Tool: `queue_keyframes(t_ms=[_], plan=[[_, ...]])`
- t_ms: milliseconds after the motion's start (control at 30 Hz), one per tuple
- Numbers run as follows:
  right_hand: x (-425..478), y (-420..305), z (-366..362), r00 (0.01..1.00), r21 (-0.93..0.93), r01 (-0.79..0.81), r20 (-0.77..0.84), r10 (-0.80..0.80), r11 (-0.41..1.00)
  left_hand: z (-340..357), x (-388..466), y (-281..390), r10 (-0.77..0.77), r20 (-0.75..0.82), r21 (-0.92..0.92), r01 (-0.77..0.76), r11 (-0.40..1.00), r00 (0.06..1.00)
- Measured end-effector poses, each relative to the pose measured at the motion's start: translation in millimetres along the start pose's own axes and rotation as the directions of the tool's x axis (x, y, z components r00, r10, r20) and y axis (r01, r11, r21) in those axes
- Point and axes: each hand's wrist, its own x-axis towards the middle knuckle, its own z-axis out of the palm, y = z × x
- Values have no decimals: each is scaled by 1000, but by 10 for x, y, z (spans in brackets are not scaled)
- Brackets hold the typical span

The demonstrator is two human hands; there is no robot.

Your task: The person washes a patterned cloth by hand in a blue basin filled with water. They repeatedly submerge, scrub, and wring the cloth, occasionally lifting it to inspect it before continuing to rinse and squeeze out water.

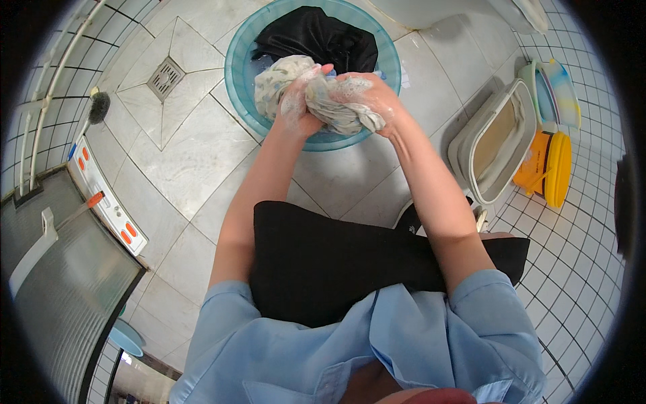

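Note:
Both of my hands grip a wet, pale patterned cloth (333,103) over a translucent teal plastic basin (234,76). My left hand (299,103) holds its bunched left part, with suds on the skin. White foam covers the back of my right hand (368,96), which clasps the twisted right part. Behind the cloth, a heap of black fabric (318,35) rests in the basin. Small bits of blue show near my fingers; what they belong to is mostly hidden. My palms and several fingers are covered by the cloth.
A square floor drain (166,79) lies left of the basin, near a dark round brush (99,107). On the right wall side stand a whitish oval tub (456,146), a yellow-lidded orange bucket (557,169) and upright basins (560,96). A ribbed glass panel (75,303) fills the lower left.

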Motion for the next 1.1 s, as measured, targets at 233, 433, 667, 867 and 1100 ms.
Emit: queue_keyframes(t_ms=[233,433,667,867,1100], plan=[[93,108,-91,977,475,82,-213,24,876,-3,-73,73,18,147,-117,-1,993,989],[425,297,535,537,-967,225,19,-843,121,-53,-6,-142,337,194,-101,-323,941,921],[592,452,706,416,-983,181,62,-907,16,-87,-176,9,287,197,-116,-269,956,937],[978,381,166,597,-973,-10,-191,-779,232,-130,-55,-200,279,83,200,-290,936,957],[587,526,728,629,-978,145,-24,-777,148,-353,-98,-136,547,291,650,-582,488,785]])
